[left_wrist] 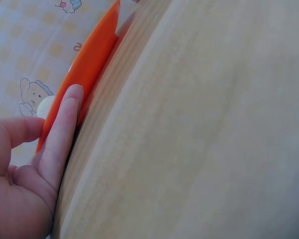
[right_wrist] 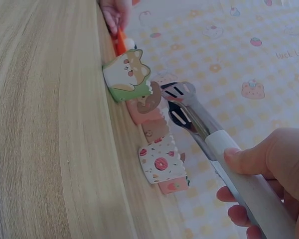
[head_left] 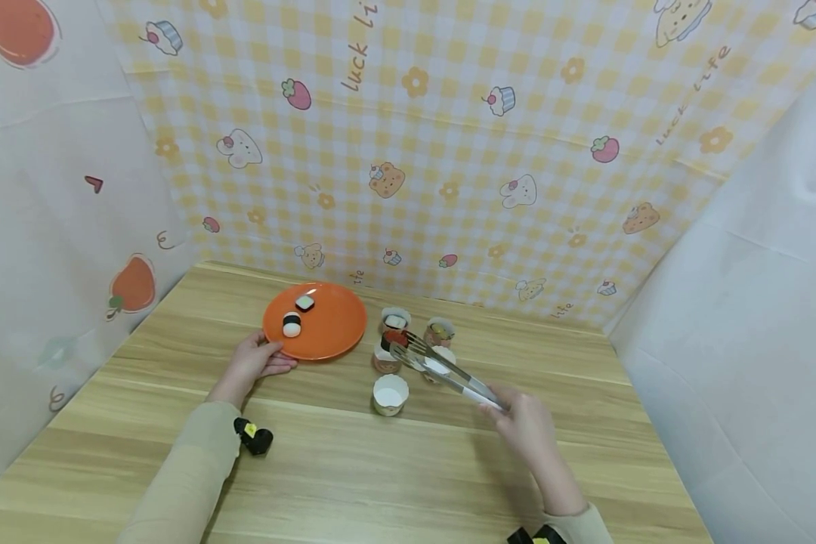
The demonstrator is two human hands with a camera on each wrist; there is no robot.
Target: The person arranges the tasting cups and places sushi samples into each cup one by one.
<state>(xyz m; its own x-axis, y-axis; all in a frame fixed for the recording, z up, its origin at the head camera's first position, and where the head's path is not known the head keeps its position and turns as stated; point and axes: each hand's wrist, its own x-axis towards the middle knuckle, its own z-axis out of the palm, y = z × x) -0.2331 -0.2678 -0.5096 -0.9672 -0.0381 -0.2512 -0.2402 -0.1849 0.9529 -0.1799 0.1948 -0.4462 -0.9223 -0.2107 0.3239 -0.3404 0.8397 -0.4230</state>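
My left hand (head_left: 250, 366) pinches the near-left rim of an orange plate (head_left: 333, 325), thumb above and fingers beneath, as the left wrist view also shows. On the plate lie a white piece with a dark band (head_left: 292, 325) and a small dark-edged piece (head_left: 304, 303). My right hand (head_left: 527, 427) grips metal tongs (head_left: 465, 384) by their white handles. The tongs' tips are at a red-topped dark piece (head_left: 395, 340) over a paper cup (head_left: 386, 361); whether they clamp it, I cannot tell. In the right wrist view the tongs (right_wrist: 244, 184) reach over the cups.
A white cup (head_left: 390, 394) stands nearest me. Behind it are a cup with white pieces (head_left: 396, 320), a cup with yellowish-green contents (head_left: 440, 331) and another pale cup (head_left: 440, 364). A patterned cloth (head_left: 449, 151) hangs along the table's back edge.
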